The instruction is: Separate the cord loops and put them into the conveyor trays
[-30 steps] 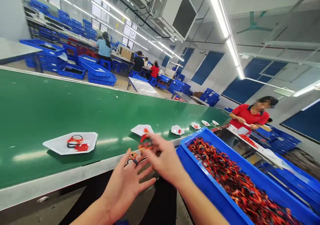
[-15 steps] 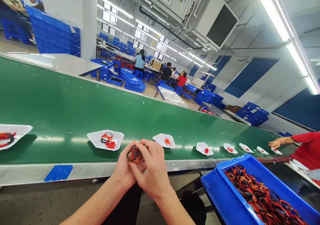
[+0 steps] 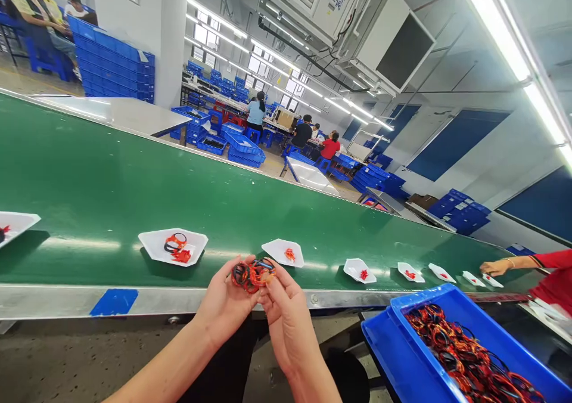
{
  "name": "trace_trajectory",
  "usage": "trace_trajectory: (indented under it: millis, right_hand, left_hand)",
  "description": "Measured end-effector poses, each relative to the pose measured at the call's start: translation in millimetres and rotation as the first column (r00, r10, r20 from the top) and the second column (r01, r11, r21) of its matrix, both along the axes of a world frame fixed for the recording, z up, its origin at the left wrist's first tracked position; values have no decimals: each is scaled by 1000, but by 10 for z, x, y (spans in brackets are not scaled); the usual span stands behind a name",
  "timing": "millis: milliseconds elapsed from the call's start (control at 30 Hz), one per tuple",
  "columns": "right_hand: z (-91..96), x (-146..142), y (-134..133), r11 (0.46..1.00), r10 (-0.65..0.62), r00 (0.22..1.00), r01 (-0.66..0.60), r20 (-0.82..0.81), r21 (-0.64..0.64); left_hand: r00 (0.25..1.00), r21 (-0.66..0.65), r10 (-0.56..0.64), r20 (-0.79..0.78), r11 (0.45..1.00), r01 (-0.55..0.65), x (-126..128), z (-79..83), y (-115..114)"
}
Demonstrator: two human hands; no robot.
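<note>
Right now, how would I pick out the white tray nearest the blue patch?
Find the long green belt, then the blue patch on its metal edge. Just beyond, to the left of the person's left hand, sits the white tray. Unlike the trays farther right, which show only red bits, it also holds a black-and-orange loop.
</note>
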State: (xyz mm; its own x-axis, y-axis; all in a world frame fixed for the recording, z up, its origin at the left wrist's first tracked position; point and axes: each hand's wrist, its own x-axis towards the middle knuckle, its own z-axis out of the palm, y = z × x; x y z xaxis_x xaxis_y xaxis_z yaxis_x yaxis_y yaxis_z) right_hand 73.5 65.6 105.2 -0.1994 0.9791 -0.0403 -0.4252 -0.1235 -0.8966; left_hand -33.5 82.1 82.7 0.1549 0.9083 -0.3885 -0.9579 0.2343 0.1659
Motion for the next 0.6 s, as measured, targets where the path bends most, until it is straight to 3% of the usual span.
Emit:
trace_trajectory:
  millis: [67,200,367,600]
  right_hand:
    - [7,56,2,997,-1,990,-10,-140,-73]
    - [-60,146,17,986,-43,970,3,-240,-164]
    - [-167,174,74,975,-101,974,56,-205,-216]
    - [-327,158,262,981,-140,983,121,-116,-153]
  left_hand:
    - [999,-27,31,-26,999,-32,-47,7,-52]
    - [995,-69,84,-55,994,-88,-172,-3,-168]
    - [987,-85,152,-57,984,-156,-284,1,-251]
    - [983,-89,168,-71,981,-174,-316,25,-251]
